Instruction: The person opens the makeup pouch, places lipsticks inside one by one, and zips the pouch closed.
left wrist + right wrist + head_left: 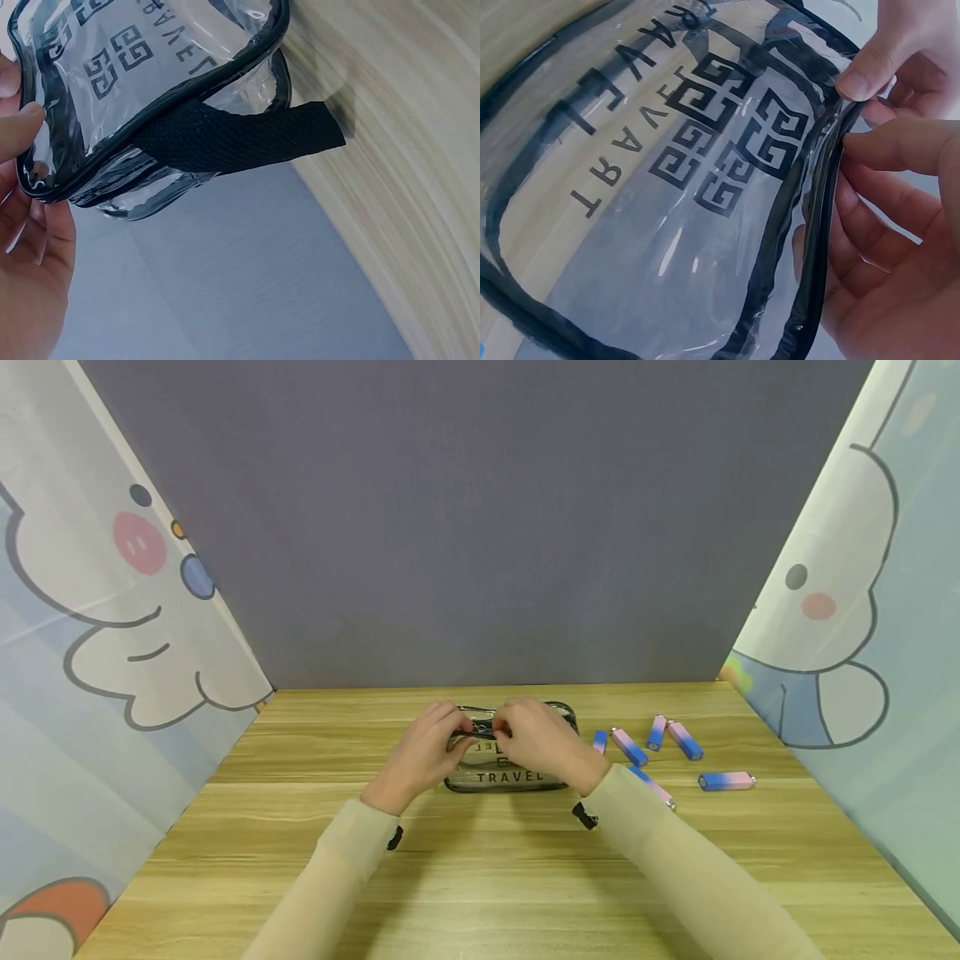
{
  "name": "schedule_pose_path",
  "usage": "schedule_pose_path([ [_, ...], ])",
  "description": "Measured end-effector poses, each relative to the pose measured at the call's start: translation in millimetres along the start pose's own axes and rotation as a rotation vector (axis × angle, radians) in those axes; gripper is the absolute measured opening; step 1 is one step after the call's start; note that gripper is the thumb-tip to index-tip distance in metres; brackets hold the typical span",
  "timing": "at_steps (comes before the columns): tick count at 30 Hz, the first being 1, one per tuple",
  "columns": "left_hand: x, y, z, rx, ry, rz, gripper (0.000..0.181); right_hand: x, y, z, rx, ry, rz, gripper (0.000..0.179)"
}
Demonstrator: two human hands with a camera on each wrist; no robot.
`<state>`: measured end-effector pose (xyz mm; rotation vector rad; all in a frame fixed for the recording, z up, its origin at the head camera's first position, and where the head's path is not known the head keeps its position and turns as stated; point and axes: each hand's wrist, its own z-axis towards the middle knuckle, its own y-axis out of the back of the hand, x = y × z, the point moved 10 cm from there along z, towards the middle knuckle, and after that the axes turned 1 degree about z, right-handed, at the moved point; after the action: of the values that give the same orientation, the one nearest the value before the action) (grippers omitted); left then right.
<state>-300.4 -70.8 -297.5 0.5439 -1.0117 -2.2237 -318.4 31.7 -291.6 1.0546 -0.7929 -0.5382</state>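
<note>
A clear plastic travel pouch (498, 777) with black piping and "TRAVEL" lettering stands at the middle of the table. My left hand (431, 743) pinches its black top edge between thumb and fingers, on the left side. Close beside it, my right hand (542, 739) pinches the same edge with curled fingers. In the right wrist view, the fingertips of both hands meet near one stretch of the black trim (821, 247). A black fabric strap (247, 139) sticks out from the pouch's end in the left wrist view. I see no contents through the clear wall.
Several small pink-and-blue square sticks with metallic ends lie right of the pouch, one (726, 781) farthest right and another (652, 787) near my right sleeve. A grey panel (480, 527) rises behind the wooden table (480, 893); cartoon-printed curtains (832, 560) flank it.
</note>
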Motion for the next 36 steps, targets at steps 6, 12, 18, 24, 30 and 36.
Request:
schedule_pose_path([
  [6, -1.1, 0.6, -1.0, -0.011, -0.005, -0.005, 0.017, -4.4, 0.7, 7.7, 0.027, -0.066, 0.021, 0.010],
  [12, -0.2, 2.3, -1.5, -0.025, -0.007, -0.013, 0.018, -2.6, -0.6, 17.1, 0.043, -0.071, 0.048, 0.012],
  [18, 0.3, 4.0, -2.5, -0.041, -0.005, -0.015, 0.019, -0.5, -5.4, 24.4, 0.083, -0.074, 0.078, 0.011],
  [24, -0.5, 4.5, -3.3, -0.056, -0.011, -0.016, 0.021, -1.4, -9.4, 28.5, 0.117, -0.094, 0.088, 0.010],
  [30, -0.5, 5.9, -6.2, -0.068, -0.015, -0.007, 0.022, 1.9, -11.9, 32.0, 0.140, -0.105, 0.077, 0.011],
  [36, -2.3, 5.7, -6.4, -0.064, -0.009, -0.006, 0.022, 4.7, -13.1, 33.2, 0.142, -0.101, 0.048, 0.017],
])
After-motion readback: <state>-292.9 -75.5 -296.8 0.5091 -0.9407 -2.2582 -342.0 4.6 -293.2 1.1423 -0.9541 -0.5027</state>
